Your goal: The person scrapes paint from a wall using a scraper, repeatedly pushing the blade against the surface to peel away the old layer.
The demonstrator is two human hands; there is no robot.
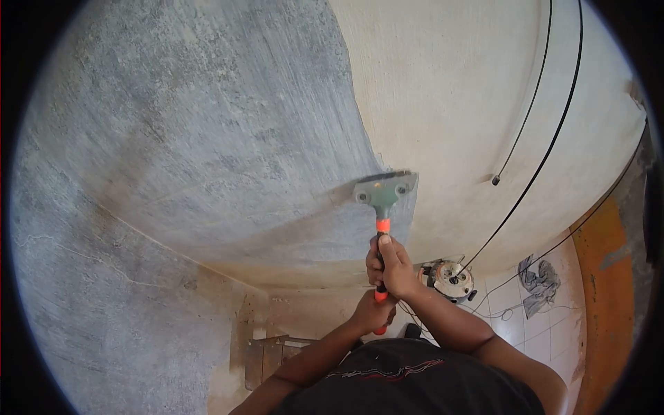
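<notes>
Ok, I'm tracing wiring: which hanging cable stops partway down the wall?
The shorter left cable, ending in a black tip; the other cable runs to the reel.

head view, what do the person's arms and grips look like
The left arm and right arm are bare as far as they show, with no sleeve, watch or band visible. The left grip and right grip are ungloved, with no ring visible. The shirt is dark, with a wavy white and red line.

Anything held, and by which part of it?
Scraper, by its handle: right hand on the upper part, left hand lower, near the butt end.
</notes>
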